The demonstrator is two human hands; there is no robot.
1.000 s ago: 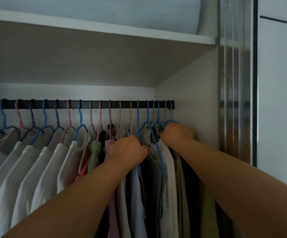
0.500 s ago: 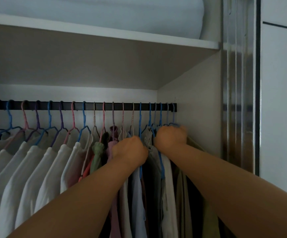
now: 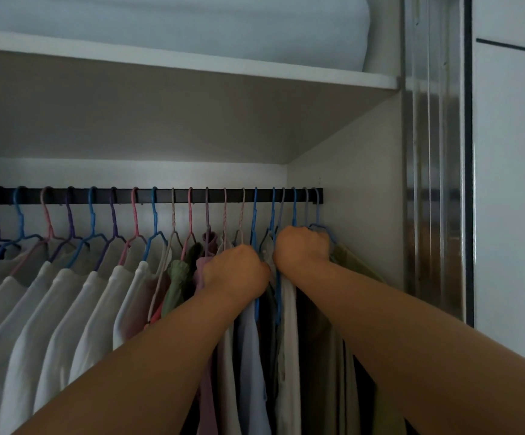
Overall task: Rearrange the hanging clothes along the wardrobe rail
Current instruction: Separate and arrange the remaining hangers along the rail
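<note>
**Working the crowded right end of the rail**

In the head view we are reaching both arms up to the dark wardrobe rail [image 3: 148, 196], where the hanging clothes [image 3: 66, 309] are strung along its whole length on coloured hangers: pale shirts spread out at the left, darker and mixed garments packed tightly at the right, against the wardrobe side wall [image 3: 349, 183]. Our left hand [image 3: 236, 271] is curling its fingers into the garment tops just under the blue hangers [image 3: 255, 215]. Our right hand [image 3: 302, 246] is gripping the bunched hanger necks just beside it, near the rail's end; exactly which hangers each hand is holding we cannot tell, since the knuckles are hiding them.

We are judging this to be the parting step, with the two fists almost touching. The next move is calling for sliding one held group sideways while keeping the hooks seated on the rail.
</note>
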